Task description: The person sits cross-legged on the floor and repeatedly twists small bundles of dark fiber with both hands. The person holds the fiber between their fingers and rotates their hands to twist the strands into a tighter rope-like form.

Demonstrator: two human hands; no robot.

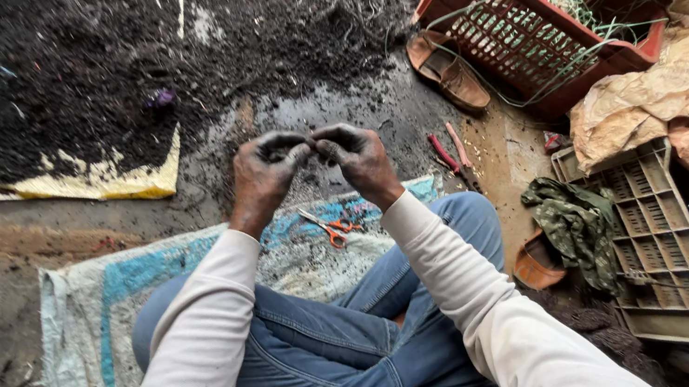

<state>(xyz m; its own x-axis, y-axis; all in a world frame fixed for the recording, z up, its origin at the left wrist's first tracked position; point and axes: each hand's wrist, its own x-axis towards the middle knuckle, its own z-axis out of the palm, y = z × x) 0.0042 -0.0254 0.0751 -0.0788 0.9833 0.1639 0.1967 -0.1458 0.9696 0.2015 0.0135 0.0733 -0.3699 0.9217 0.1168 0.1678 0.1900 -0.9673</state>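
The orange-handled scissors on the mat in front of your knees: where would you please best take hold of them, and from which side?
Probably by the orange handle loops of the scissors. They lie flat, loops toward the knees, blades pointing away toward the left hand, so reach down from the knee side.

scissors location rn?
Head view: the orange-handled scissors lie on the woven mat, just below and between the left hand and right hand.

Both arms in pale sleeves reach forward over crossed legs; the left hand (265,171) and right hand (357,155) meet fingertip to fingertip, fingers curled, knuckles up, skin blackened with grime.
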